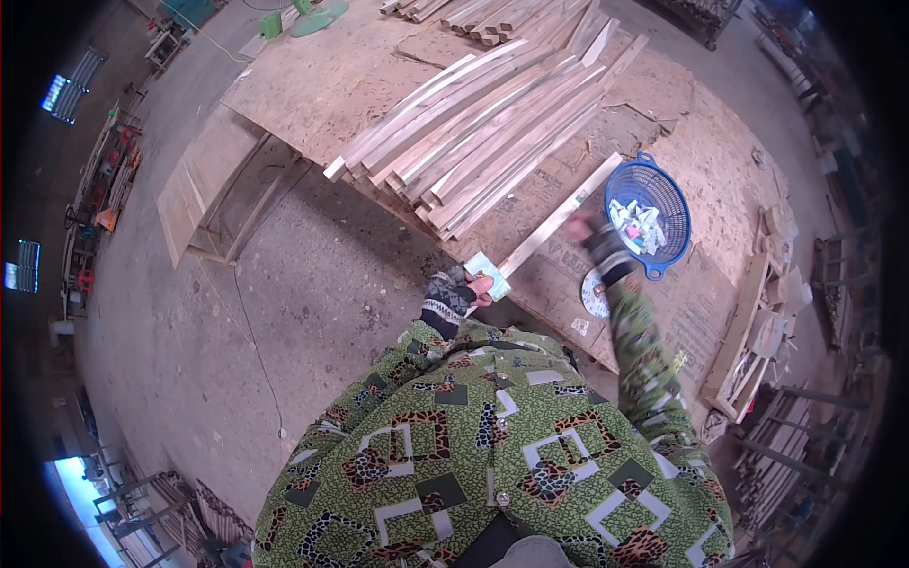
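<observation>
A single wooden strip (544, 235) runs slantwise across the bench, its near end reaching my left hand (478, 289). That hand is closed, thumb on top, on a small pale green-and-white piece of paper (494, 269) by the strip's end. Whether it also grips the wood is hidden. My right hand (579, 227) is smeared by motion beside the strip's far half, so its fingers cannot be read. Just to its right stands a blue plastic basket (678, 197) with crumpled, pale scraps in it. A round, pale patterned disc (594, 295) lies partly under my right forearm.
A spread of long wooden strips (473, 128) covers the bench (701, 123) ahead, with another stack (502, 21) at the far edge. A wooden frame (743, 350) leans at the right. Left, a plywood panel on legs (204, 185) stands on the concrete floor (312, 275).
</observation>
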Tool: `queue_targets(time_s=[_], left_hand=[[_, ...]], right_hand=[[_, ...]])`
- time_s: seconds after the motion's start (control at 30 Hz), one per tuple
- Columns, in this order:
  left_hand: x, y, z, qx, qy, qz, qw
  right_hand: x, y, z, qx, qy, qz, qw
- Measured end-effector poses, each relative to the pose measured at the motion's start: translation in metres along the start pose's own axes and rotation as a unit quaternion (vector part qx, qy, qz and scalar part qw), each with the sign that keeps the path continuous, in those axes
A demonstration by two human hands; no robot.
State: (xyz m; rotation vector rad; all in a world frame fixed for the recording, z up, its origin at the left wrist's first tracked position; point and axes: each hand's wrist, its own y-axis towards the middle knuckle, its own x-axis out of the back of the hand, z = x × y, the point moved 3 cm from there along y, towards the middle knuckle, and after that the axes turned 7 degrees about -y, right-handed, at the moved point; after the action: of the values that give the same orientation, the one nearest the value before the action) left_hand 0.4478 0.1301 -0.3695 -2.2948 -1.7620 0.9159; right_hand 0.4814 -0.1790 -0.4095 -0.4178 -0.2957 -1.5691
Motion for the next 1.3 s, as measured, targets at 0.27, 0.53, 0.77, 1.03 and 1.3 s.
queue_targets(time_s=[0.27, 0.53, 0.77, 1.03, 1.3], left_hand=[[-0.008, 0.006, -0.002, 0.035, -0.009, 0.058, 0.998], [0.009, 0.017, 0.008, 0.131, -0.243, 0.134, 0.952], [0.019, 0.013, 0.003, 0.212, -0.333, 0.159, 0.905], [0.017, 0.010, 0.011, 0.245, -0.372, 0.179, 0.877], [0.023, 0.014, 0.025, 0.170, -0.132, 0.083, 0.973]], right_hand=[[-0.098, -0.049, 0.110, -0.023, 0.191, 0.067, 0.979], [-0.095, -0.052, 0.116, 0.013, 0.152, 0.064, 0.986], [-0.095, -0.055, 0.128, 0.069, 0.097, 0.032, 0.992], [-0.097, -0.060, 0.127, 0.151, 0.041, 0.022, 0.987], [-0.104, -0.070, 0.120, 0.168, 0.007, 0.011, 0.986]])
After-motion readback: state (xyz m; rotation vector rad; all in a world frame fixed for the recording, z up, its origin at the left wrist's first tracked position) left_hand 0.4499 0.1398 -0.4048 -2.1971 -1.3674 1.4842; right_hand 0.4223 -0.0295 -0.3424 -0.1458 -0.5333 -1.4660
